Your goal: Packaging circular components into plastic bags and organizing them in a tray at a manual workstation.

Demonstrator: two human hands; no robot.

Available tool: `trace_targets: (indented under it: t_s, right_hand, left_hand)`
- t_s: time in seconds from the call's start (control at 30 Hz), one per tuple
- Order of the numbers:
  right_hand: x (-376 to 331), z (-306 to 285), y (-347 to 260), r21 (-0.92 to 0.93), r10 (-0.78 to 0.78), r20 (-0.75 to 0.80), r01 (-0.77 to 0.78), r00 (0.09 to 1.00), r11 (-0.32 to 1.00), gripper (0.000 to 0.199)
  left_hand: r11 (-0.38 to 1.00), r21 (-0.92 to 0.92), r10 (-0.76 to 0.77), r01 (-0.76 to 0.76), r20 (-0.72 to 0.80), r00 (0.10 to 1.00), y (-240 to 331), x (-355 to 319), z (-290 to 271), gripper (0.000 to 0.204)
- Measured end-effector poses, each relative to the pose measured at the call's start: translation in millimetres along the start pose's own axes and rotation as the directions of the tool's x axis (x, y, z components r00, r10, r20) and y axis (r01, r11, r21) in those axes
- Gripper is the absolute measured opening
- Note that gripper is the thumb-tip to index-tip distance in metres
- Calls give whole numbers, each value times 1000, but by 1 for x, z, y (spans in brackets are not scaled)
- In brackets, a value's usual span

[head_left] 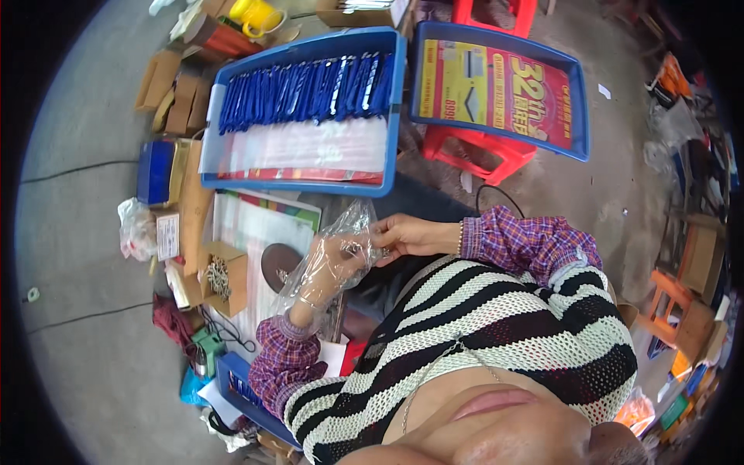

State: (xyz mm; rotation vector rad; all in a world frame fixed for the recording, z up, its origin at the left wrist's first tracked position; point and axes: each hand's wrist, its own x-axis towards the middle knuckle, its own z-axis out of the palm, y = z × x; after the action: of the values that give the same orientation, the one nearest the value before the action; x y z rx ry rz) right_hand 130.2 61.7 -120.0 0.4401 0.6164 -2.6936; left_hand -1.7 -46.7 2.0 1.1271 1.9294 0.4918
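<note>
A clear plastic bag (358,221) lies over my left hand (332,260) and reaches down to the wrist; I cannot tell whether the hand is inside it or behind it. The left fingers are curled in and closed on the film, though glare blurs their tips. Coming in from the right, my right hand (411,235) pinches the bag's edge, and its fingertips meet those of the left. Whether anything small sits between the fingers is hidden. Just left of the bag is a dark round disc (279,265), partly covered by the film.
Ahead stands a blue tray (298,186) with a row of slim blue items on pale sheets. A second blue tray (581,116), lined with a printed sheet, sits above a red stool (496,159). A cardboard box (232,291) of small metal parts is at left.
</note>
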Motion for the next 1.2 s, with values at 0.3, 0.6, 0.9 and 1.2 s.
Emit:
trace_targets:
  t_s: [0.3, 0.6, 0.9, 1.2]
  right_hand:
    - [5, 8, -11, -20, 25, 4, -25, 1000, 999, 27]
    - [16, 1, -13, -47, 67, -46, -69, 997, 997, 23]
    - [22, 6, -27, -46, 110, -76, -113, 991, 992, 18]
    - [32, -2, -25, 21, 137, -81, -136, 987, 991, 20]
  left_hand:
    - [990, 106, 100, -96, -33, 994, -10, -12, -11, 25]
    - [966, -25, 251, -257, -148, 957, -40, -23, -7, 17]
    - [984, 46, 170, -170, -14, 985, -35, -47, -38, 19]
    - [987, 44, 149, -156, 129, 980, -51, -66, -67, 16]
